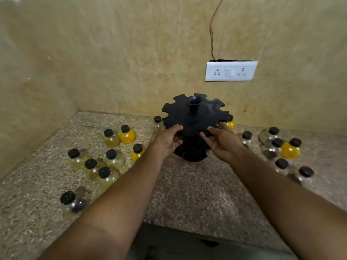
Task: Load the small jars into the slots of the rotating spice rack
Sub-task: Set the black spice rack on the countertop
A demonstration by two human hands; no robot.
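Note:
The black rotating spice rack point(195, 117) stands on the speckled counter point(197, 194) near the back wall, all its visible notched slots empty. My left hand point(169, 140) grips the top disc's near-left rim, thumb on top. My right hand point(223, 142) grips the near-right rim the same way. Several small black-capped jars stand on the counter to the left, some pale yellow point(111, 139), some orange point(128, 135). More jars stand to the right, among them an orange one point(290, 150) and clear ones point(305, 176).
A tan wall runs behind the counter and along its left side. A white socket plate point(231, 71) sits on the back wall above the rack, with a thin wire rising from it. The counter's front edge lies below my forearms.

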